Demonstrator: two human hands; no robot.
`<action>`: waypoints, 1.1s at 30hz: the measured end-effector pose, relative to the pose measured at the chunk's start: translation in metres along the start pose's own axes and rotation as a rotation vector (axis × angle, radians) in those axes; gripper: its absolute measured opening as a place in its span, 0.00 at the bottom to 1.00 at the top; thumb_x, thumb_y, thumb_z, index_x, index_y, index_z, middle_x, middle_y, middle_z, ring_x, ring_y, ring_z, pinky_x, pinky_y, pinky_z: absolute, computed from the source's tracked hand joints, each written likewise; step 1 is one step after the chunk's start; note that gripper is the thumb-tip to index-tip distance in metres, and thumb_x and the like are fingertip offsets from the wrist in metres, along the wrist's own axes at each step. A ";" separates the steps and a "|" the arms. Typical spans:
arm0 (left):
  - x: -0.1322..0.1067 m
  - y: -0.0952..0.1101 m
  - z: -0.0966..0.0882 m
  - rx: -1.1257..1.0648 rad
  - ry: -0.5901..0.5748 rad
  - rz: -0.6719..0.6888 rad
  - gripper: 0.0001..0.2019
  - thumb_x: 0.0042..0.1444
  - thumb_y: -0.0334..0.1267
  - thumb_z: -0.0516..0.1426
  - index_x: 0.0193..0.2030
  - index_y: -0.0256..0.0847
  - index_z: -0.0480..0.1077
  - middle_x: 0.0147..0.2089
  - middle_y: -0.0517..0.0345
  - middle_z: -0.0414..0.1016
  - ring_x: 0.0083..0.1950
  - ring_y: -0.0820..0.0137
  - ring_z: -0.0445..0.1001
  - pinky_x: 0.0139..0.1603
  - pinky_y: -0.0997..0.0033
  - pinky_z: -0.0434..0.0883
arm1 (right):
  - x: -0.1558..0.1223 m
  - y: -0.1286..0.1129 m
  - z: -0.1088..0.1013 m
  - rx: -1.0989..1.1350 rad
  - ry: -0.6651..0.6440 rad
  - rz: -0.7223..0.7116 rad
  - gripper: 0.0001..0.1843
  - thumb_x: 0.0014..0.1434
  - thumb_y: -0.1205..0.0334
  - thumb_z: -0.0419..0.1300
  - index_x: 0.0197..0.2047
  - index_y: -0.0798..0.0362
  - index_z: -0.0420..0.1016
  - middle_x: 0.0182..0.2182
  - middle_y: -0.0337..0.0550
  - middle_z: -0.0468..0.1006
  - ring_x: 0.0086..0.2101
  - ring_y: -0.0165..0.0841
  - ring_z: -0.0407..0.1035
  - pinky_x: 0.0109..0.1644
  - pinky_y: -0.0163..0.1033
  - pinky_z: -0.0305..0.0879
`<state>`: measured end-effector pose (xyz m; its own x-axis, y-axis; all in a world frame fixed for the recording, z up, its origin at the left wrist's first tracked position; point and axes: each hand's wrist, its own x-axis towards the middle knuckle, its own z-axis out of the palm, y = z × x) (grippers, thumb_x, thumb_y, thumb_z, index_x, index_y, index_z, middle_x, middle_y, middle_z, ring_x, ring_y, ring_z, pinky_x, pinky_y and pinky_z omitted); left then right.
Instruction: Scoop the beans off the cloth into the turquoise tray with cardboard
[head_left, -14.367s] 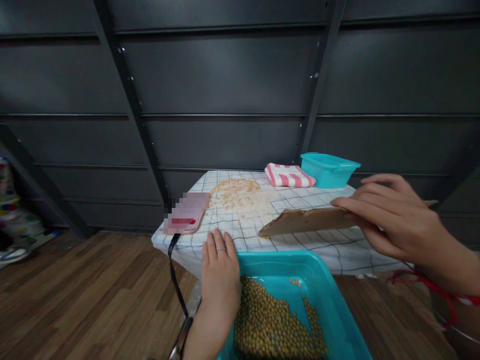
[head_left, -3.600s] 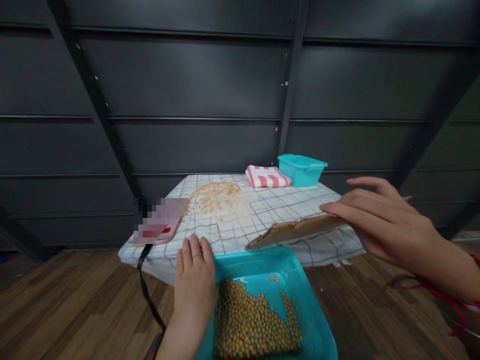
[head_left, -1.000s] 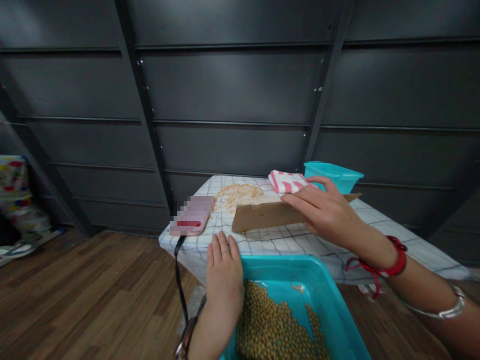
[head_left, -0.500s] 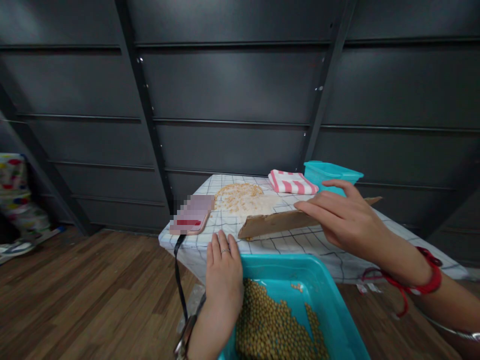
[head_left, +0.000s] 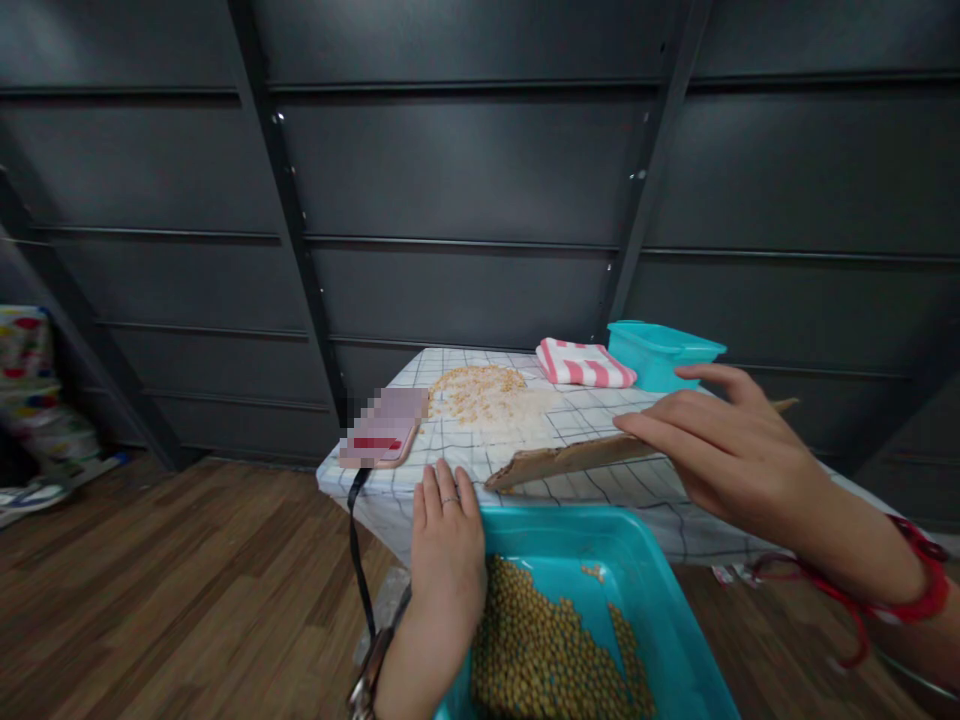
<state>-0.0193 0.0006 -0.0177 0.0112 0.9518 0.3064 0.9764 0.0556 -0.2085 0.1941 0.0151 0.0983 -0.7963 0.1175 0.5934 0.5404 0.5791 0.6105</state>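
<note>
My right hand [head_left: 731, 450] grips a flat brown cardboard piece [head_left: 562, 459], held nearly level just above the near part of the checked tablecloth [head_left: 600, 490]. My left hand [head_left: 448, 545] clasps the far left rim of a teal tray [head_left: 652, 600] that holds a heap of yellow-brown beans [head_left: 540, 650]; its fingers rest against the table's front edge. A pile of pale split grains [head_left: 484, 392] lies on the cloth further back, beyond the cardboard.
A pink phone [head_left: 382, 430] with a black strap hanging off the edge lies at the table's left corner. A pink-striped folded cloth [head_left: 585, 364] and a small teal box [head_left: 660, 353] sit at the back. Dark metal wall panels stand behind; wooden floor lies to the left.
My right hand drew the cardboard back from the grain pile toward the near edge and tilted it from upright to almost flat. My left hand and the tray stayed put.
</note>
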 end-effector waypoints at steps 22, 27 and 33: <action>-0.005 -0.001 0.008 -0.045 0.102 0.021 0.29 0.47 0.21 0.43 0.59 0.24 0.55 0.63 0.37 0.52 0.63 0.52 0.50 0.59 0.51 0.58 | -0.016 0.000 -0.023 0.112 -0.024 0.112 0.36 0.56 0.76 0.45 0.63 0.39 0.42 0.31 0.36 0.74 0.31 0.33 0.68 0.50 0.49 0.59; -0.002 0.000 0.006 -0.090 0.040 0.050 0.32 0.46 0.22 0.45 0.61 0.25 0.50 0.62 0.35 0.55 0.63 0.53 0.53 0.58 0.54 0.60 | -0.020 0.012 -0.005 0.031 0.045 0.133 0.37 0.53 0.77 0.46 0.62 0.40 0.46 0.32 0.38 0.74 0.32 0.34 0.68 0.47 0.48 0.60; 0.002 0.000 -0.004 -0.088 -0.032 0.093 0.27 0.50 0.31 0.50 0.60 0.29 0.56 0.63 0.35 0.54 0.63 0.49 0.51 0.59 0.48 0.58 | -0.020 0.018 0.024 -0.116 0.176 0.210 0.18 0.52 0.76 0.49 0.46 0.52 0.65 0.29 0.41 0.74 0.30 0.32 0.67 0.46 0.45 0.61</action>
<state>-0.0182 0.0010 -0.0134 0.0969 0.9607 0.2600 0.9867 -0.0585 -0.1517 0.2133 0.0422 0.0853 -0.6095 0.0776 0.7890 0.7241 0.4599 0.5141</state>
